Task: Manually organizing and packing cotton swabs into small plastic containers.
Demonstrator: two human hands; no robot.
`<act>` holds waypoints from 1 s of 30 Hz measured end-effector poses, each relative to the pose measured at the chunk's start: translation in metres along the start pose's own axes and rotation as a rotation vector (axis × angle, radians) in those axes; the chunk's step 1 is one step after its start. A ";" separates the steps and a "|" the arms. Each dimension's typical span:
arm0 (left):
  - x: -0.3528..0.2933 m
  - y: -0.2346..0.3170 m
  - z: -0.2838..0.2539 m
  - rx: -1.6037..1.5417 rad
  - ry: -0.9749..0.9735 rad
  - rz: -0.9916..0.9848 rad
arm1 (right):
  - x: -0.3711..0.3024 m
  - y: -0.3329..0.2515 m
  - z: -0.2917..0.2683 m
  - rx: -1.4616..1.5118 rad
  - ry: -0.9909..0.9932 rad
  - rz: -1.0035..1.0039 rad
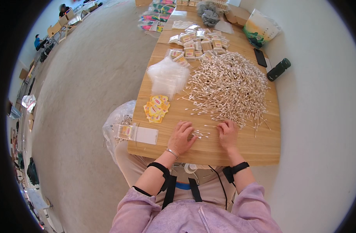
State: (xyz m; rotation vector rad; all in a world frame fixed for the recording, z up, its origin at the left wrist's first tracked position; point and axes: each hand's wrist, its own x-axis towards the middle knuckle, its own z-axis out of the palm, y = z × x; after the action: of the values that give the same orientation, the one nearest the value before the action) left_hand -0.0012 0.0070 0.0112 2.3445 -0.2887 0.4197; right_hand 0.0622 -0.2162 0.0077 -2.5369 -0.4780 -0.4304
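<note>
A large heap of cotton swabs (230, 83) with wooden sticks covers the right middle of the table. Just in front of it, my left hand (180, 136) curls over a small bunch of cotton swabs (200, 134), whose white tips poke out to the right. My right hand (227, 134) is closed in a pinch at the heap's near edge, and a single swab (211, 126) sticks out leftward from its fingers. Left of my left hand lies a white card (146, 136) beside a clear pack of swabs (125, 132). Yellow printed cards (157, 108) form a loose pile beyond.
Clear plastic bags (168, 75) are stacked on the wooden table (259, 149); filled swab packs (199, 43) lie behind. Along the wall are a phone (260, 58), a dark bottle (278, 69) and a plastic bag (260, 29). A clear sack (115, 120) hangs by the left edge.
</note>
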 end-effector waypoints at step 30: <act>0.000 -0.007 0.002 -0.104 0.142 -0.105 | 0.023 -0.063 0.031 0.055 -0.189 -0.124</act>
State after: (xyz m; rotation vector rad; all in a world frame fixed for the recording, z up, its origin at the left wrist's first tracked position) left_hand 0.0017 0.0100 0.0056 2.2042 -0.1162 0.5054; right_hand 0.0630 -0.1427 0.0187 -2.5151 -0.7103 -0.2194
